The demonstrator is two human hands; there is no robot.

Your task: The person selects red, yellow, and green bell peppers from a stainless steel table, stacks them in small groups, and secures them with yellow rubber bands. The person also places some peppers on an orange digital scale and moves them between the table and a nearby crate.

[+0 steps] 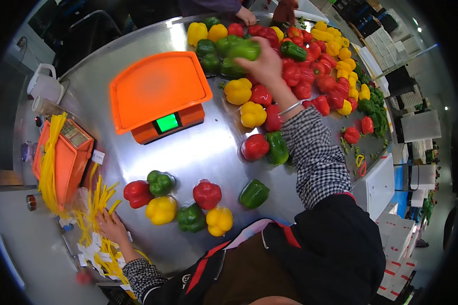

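Observation:
My right hand [267,63] is stretched over the far pile, its fingers round a green bell pepper [245,50] that is slightly blurred. Under and beside it are more green peppers [206,48] and a yellow bell pepper [237,91]. At the lower left, my left hand [113,227] rests with fingers extended on a heap of yellow strips [99,201] with white tags. Between my arms lie two groups of red, green and yellow peppers; one includes a red pepper [207,194], the other a yellow pepper [161,210]. A single green pepper [254,193] lies to their right.
An orange scale [160,89] with a lit green display stands on the metal table [152,157]. Left of it are a second orange device [68,162] and a white jug [47,81]. Another person's hand [247,16] is at the far edge. Many red peppers [336,91] spread rightward.

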